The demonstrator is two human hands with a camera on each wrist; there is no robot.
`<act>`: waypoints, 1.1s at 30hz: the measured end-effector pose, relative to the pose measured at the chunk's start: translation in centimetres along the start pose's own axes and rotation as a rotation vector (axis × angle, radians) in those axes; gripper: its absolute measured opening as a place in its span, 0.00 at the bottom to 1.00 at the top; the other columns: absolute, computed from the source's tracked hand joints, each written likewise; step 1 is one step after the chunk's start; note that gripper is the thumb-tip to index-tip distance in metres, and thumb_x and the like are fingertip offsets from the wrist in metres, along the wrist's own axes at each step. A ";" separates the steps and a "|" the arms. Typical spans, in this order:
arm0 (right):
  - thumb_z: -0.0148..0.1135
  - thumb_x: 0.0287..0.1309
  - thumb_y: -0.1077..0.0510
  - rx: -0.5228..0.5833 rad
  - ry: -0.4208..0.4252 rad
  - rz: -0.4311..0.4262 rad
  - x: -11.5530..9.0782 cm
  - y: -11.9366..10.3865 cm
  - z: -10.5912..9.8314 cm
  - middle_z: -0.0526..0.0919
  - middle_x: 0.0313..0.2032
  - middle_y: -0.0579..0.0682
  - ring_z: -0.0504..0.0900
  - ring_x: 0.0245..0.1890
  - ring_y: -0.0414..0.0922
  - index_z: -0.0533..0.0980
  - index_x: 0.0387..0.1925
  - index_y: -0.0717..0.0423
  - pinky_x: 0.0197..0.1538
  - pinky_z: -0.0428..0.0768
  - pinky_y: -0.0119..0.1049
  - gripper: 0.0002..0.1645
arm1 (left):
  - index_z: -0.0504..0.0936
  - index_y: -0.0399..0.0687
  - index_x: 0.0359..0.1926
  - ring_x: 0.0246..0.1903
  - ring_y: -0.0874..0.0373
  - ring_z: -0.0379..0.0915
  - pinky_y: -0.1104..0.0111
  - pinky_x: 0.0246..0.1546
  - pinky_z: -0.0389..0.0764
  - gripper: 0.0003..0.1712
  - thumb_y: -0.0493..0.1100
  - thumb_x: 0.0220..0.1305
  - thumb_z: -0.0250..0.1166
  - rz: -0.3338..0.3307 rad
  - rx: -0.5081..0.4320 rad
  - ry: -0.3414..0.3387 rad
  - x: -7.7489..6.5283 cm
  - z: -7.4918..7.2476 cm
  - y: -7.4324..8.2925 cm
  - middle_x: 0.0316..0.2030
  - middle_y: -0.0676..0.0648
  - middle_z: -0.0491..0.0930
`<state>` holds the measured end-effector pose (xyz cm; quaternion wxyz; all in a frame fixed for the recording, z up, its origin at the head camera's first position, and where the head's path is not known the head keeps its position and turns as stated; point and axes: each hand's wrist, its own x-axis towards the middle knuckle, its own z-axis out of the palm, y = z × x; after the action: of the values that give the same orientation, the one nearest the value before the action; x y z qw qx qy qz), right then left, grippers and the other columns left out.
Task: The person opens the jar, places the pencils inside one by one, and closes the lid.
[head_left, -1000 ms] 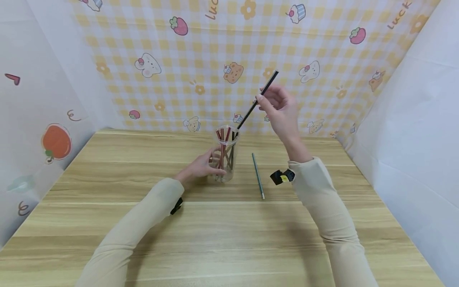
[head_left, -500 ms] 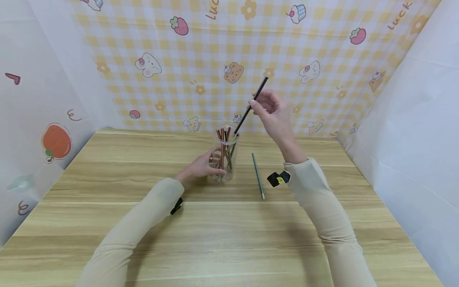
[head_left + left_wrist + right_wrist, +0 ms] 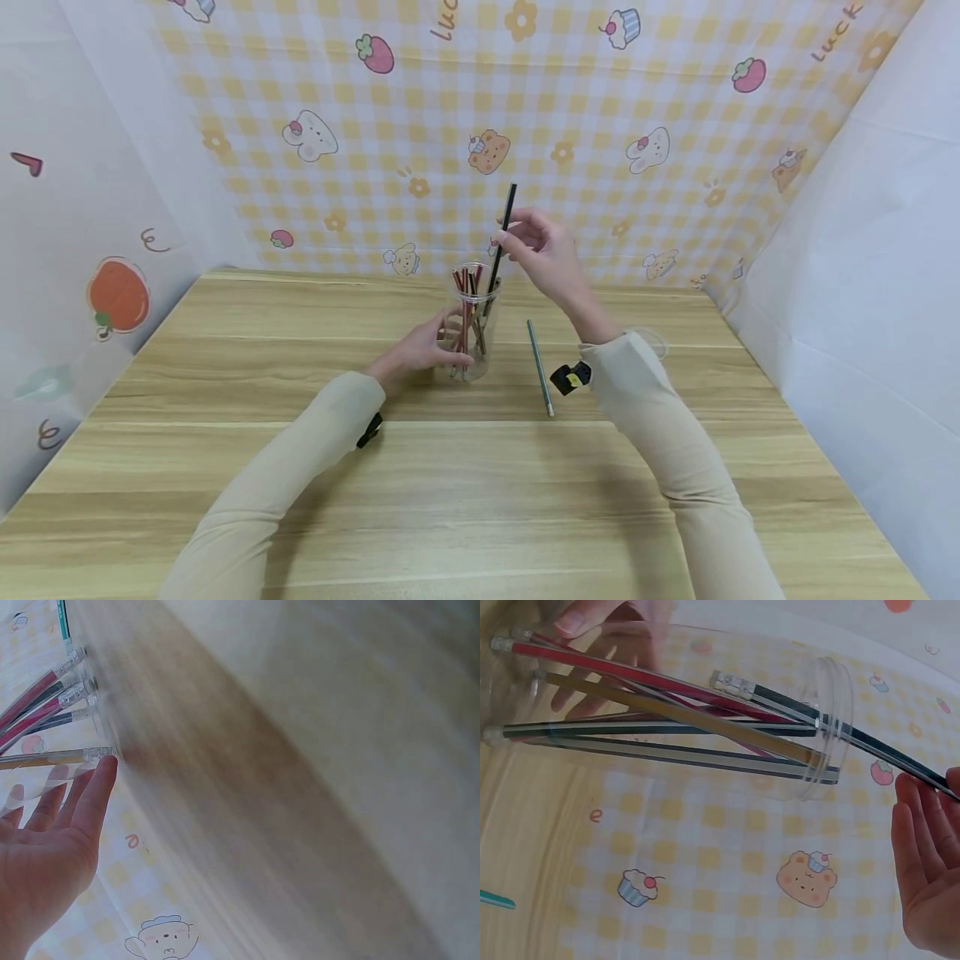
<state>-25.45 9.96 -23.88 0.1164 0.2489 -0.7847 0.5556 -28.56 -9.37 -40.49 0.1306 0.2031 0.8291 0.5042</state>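
A clear plastic cup [image 3: 480,368] stands upright on the table with several red, black and tan pencils [image 3: 675,712] leaning inside. My left hand [image 3: 417,347] holds its left side, thumb in front and fingers behind. Above the rim, my right hand [image 3: 551,260] pinches a black pencil [image 3: 510,208] between thumb and fingers. That pencil tilts slightly, and its eraser end [image 3: 733,684] is inside the cup, past the rim [image 3: 844,712]. In the left wrist view, the left hand's fingers [image 3: 96,796] lie against the cup near its base.
A teal pencil [image 3: 539,367] lies on the wooden table [image 3: 450,500] right of the cup, its eraser end toward me. A yellow checked cloth [image 3: 420,108] hangs behind, and white panels [image 3: 862,250] stand at the sides.
My right hand has moved left and down, bringing the black pencil more upright and its lower end into the cup. The left hand and the cup have stayed put.
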 end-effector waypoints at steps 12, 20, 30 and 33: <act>0.50 0.60 0.47 -0.128 -0.119 0.034 1.2 4.0 0.8 0.79 0.28 0.50 0.76 0.30 0.48 0.76 0.37 0.57 0.34 0.76 0.36 0.18 | 0.47 0.57 0.66 0.54 0.51 0.61 0.55 0.55 0.60 0.53 0.46 0.43 0.71 -0.005 -0.010 0.003 0.1 0.1 0.1 0.55 0.42 0.65; 0.52 0.59 0.51 -0.250 -0.175 -0.013 1.0 4.6 1.1 0.79 0.26 0.46 0.75 0.28 0.43 0.78 0.32 0.56 0.32 0.72 0.36 0.14 | 0.50 0.57 0.65 0.53 0.50 0.62 0.56 0.54 0.62 0.52 0.47 0.43 0.72 0.004 -0.031 -0.011 0.2 0.0 -0.1 0.54 0.42 0.65; 0.56 0.56 0.52 -0.363 -0.228 -0.030 0.7 4.9 1.4 0.77 0.25 0.49 0.69 0.24 0.42 0.80 0.29 0.57 0.25 0.68 0.32 0.13 | 0.51 0.56 0.65 0.52 0.50 0.63 0.56 0.54 0.63 0.52 0.47 0.42 0.72 0.017 -0.044 -0.013 0.2 0.0 -0.1 0.53 0.41 0.66; 0.56 0.56 0.52 -0.428 -0.267 -0.058 0.8 5.0 1.5 0.75 0.25 0.47 0.68 0.24 0.42 0.80 0.29 0.56 0.26 0.68 0.32 0.13 | 0.51 0.57 0.65 0.52 0.50 0.63 0.56 0.54 0.63 0.52 0.48 0.42 0.72 0.016 -0.038 -0.014 0.1 0.0 -0.1 0.53 0.42 0.66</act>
<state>-28.65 9.67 -28.13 0.0777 0.3123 -0.8855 0.3352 -28.70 -9.34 -40.57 0.1363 0.2106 0.8168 0.5196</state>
